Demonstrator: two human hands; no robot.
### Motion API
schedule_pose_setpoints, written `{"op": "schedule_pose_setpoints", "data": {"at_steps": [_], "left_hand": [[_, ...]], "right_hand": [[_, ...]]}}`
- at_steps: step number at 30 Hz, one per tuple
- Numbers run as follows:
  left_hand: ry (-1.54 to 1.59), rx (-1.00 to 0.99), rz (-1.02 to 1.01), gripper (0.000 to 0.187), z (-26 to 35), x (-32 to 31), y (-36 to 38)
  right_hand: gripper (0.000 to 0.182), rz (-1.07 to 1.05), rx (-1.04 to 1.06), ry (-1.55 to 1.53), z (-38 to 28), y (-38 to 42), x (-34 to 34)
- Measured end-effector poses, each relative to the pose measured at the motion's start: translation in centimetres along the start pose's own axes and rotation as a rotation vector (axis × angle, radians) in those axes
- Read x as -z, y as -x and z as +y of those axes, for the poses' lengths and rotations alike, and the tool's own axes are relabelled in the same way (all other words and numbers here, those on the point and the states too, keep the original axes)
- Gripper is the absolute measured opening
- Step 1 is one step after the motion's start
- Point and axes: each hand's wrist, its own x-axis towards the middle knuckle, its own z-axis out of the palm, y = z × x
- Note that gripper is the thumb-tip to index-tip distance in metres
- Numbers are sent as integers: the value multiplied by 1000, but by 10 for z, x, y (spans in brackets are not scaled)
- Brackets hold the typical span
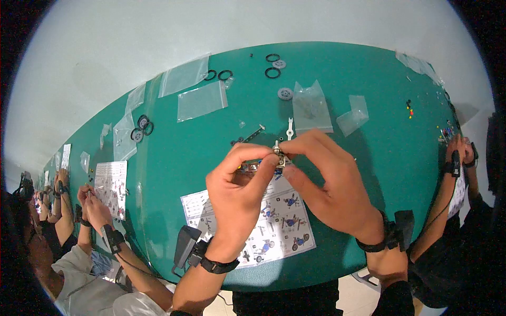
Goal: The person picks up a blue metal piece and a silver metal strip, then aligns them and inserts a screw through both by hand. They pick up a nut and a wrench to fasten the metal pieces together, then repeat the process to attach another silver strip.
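Observation:
A small metal model assembly point(281, 160) with a silver bolt-like piece on top is held up between my hands, above the table. My left hand point(237, 184) pinches it from the left with thumb and index finger, and part of it lies hidden behind them. My right hand point(332, 184) grips it from the other side, index finger near the top piece and thumb lower down. Beneath my hands lies a printed instruction sheet point(292, 231) with pictures of a blue motorcycle. Just beyond the fingers are a white flat link point(290, 129) and a dark perforated strip point(255, 134).
Clear plastic bags point(312, 108) and a grey wheel disc point(285, 94) lie farther back on the green table point(369, 73), near black rubber rings point(272, 73). A co-worker's hands point(95, 208) work at the left beside another sheet point(112, 184). Another person's hands point(461, 150) are at the right edge.

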Motion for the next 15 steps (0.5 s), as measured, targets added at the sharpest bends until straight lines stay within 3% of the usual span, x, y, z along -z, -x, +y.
{"op": "schedule_pose_setpoints", "data": {"at_steps": [15], "left_hand": [[55, 52, -34, 11, 0, 0, 0]], "right_hand": [[18, 41, -120, -99, 4, -1, 4]]}}
